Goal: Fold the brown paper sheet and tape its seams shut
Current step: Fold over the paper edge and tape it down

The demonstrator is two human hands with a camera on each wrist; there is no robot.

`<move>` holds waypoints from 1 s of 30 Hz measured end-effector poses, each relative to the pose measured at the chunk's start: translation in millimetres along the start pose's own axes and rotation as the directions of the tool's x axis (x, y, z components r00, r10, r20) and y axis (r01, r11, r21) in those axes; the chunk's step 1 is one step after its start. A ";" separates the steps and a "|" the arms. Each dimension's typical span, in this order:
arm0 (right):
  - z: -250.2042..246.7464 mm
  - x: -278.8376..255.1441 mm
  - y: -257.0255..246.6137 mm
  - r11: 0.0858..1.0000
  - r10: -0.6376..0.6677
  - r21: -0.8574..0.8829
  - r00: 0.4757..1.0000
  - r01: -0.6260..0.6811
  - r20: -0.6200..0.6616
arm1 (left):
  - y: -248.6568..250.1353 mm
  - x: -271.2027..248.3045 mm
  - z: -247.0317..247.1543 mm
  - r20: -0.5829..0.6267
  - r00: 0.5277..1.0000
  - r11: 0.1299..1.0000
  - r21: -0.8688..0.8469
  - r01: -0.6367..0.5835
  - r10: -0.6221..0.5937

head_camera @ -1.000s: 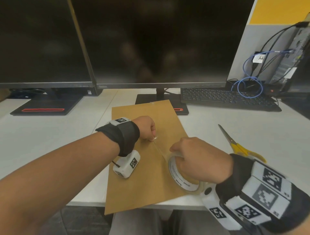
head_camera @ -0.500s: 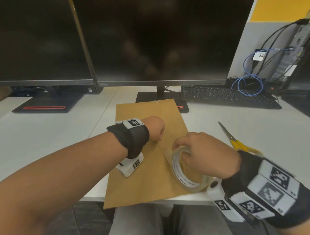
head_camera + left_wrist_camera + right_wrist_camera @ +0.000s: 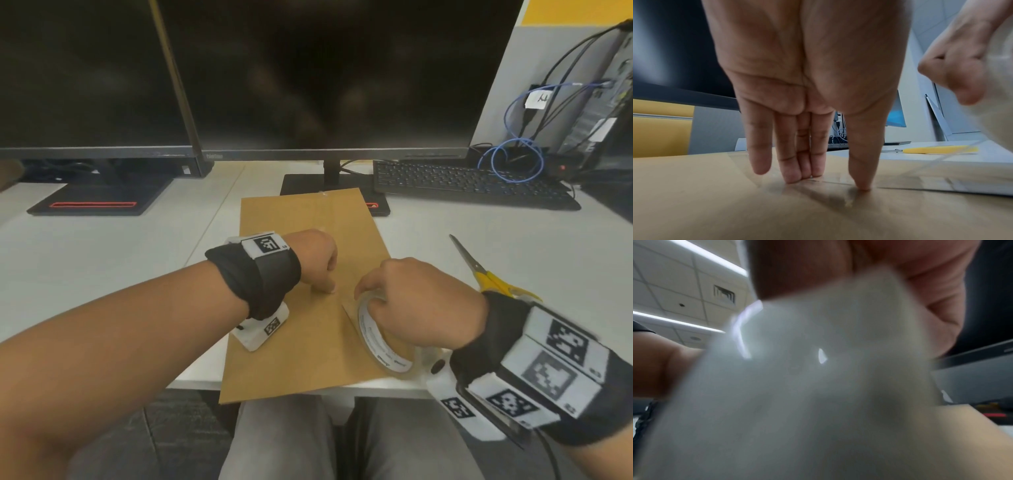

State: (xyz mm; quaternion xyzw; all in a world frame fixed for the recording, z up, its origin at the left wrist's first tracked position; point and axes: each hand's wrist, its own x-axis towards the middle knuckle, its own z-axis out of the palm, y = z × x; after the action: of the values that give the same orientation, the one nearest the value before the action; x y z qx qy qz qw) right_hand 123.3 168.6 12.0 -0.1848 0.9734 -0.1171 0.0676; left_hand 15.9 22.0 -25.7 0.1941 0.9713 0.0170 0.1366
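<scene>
— Brown paper sheet [image 3: 308, 342], already folded, lies lengthwise on the white desk [image 3: 102, 257]; its near end hangs a little over the desk's front edge, its far end touches the middle monitor's stand [image 3: 329, 181].

— And the hands?

— Left hand [image 3: 317, 260] is on the middle of the sheet, fingers [image 3: 793, 170] straight and close together, tips and thumb pressing clear tape down onto the paper. Right hand [image 3: 421, 305] is curled round the tape roll [image 3: 383, 346], which stands on edge on the sheet's right side, a strip running from it toward the left fingertips.

— Anything in the way?

— Scissors [image 3: 486, 274] with yellow handles lie on the desk just right of the sheet, near the right wrist. A keyboard [image 3: 469, 185] sits farther back on the right, cables [image 3: 513, 157] behind it. Two dark monitors [image 3: 308, 68] wall off the back.

— Room to move?

— Bare desk to the left of the sheet, and some between scissors and keyboard. The right wrist's own camera shows mostly blurred tape roll.
</scene>
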 end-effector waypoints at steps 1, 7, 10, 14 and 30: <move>0.1 -1.3 -0.8 1.000 0.008 0.010 1.000 -0.008 0.015 | -0.2 -0.4 -0.1 0.002 1.000 1.000 0.002 0.000 0.000; -1.0 -2.5 -2.3 1.000 0.014 0.000 0.998 -0.014 0.061 | 7.5 -5.7 0.7 0.032 0.999 0.999 0.042 0.017 -0.019; -1.5 -6.0 0.3 1.000 -0.010 0.022 0.996 0.009 0.084 | 13.8 -8.8 3.1 0.049 0.999 0.996 0.093 0.006 -0.011; -0.5 -13.8 1.5 0.999 -0.018 -0.029 1.000 0.019 0.003 | 16.5 -10.8 4.5 0.055 0.998 0.993 0.119 0.004 -0.010; 0.8 -17.8 3.7 0.999 -0.045 -0.006 0.999 0.045 -0.017 | 20.2 -13.1 4.1 0.062 0.998 0.990 0.142 0.011 -0.020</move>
State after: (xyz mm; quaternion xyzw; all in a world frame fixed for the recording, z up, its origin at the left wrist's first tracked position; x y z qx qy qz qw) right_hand 138.6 178.5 11.9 -0.2060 0.9699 -0.1175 0.0563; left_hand 36.2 35.6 -24.4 0.1961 0.9667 -0.0592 0.1534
